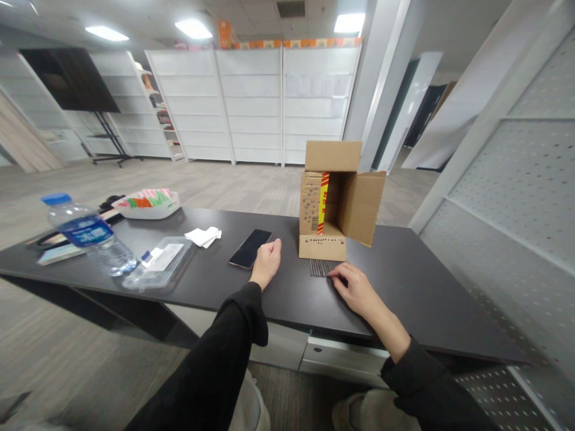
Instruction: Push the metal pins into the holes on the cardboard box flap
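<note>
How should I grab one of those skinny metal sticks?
I'd pinch the leftmost of the metal sticks by its near end, from the front left: they're thin and side by side, far ends close to the box, with the right hand at the row's right.

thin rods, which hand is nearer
Right: the right hand is at the right end of the thin rods; the left hand is left of them, beside the smartphone.
</note>
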The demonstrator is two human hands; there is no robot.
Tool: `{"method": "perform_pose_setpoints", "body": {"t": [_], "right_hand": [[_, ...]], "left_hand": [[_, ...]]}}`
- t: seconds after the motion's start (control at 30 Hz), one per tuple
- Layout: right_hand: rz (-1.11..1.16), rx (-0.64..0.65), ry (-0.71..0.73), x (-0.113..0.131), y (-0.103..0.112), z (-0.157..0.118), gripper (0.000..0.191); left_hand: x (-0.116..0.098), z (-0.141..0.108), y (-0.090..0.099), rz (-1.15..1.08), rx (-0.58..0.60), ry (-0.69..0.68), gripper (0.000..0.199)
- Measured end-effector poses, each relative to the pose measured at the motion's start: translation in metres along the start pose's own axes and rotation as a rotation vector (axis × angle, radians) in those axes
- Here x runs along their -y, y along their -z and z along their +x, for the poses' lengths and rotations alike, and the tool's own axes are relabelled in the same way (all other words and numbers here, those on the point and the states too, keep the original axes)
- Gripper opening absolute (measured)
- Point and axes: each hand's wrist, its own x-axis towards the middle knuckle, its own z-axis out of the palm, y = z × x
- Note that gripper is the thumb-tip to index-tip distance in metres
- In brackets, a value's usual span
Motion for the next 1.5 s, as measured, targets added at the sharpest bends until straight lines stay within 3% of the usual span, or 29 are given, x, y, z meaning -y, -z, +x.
{"method": "perform_pose_setpoints", "body": {"t": [0.97,1.3,1.5], "right_hand": [[-0.004,0.013,-0.013,0.000,0.000,0.001,0.017],[-0.037,-0.015,-0.014,0.012,0.005,0.003,0.018],[-0.155,0.075,-0.002,0.027,0.010,0.013,0.018]], "left_hand": [[0.001,0.000,0.000,0.008,-0.003,-0.002,0.046],[0.001,0.000,0.000,0.002,-0.005,-0.015,0.046],[0.001,0.000,0.000,-0.003,-0.005,-0.011,0.047]]}}
